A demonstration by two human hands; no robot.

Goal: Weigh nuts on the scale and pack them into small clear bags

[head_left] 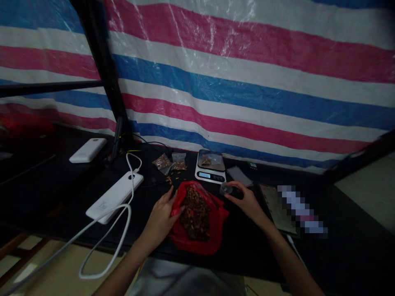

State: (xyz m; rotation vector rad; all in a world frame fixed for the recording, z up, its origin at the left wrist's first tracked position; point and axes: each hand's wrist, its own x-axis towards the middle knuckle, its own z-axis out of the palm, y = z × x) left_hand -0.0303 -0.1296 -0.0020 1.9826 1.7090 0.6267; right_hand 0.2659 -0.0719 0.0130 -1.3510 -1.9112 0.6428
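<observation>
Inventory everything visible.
Bag: 1, red, centre
Bits: many, brownish, in and behind bag
Cup: 1, clear, beside bag
Scale: 1, white, behind bag
Packets: 3, clear, on and beside scale
Sheet: 1, greyish, beside scale
Power banks: 2, white, left
Cables: several, mostly white, left
Panel: 1, brownish, right
Pixelated item: 1, pale, right
Bundle: 1, red, left
Backdrop: 1, red-white-blue, rear
Frame: 1, black, rear
Table: 1, black, centre
Left hand: 1, bare, on bag
Right hand: 1, bare, holding cup

The scale stands behind the bag, right of two pouches.
</observation>
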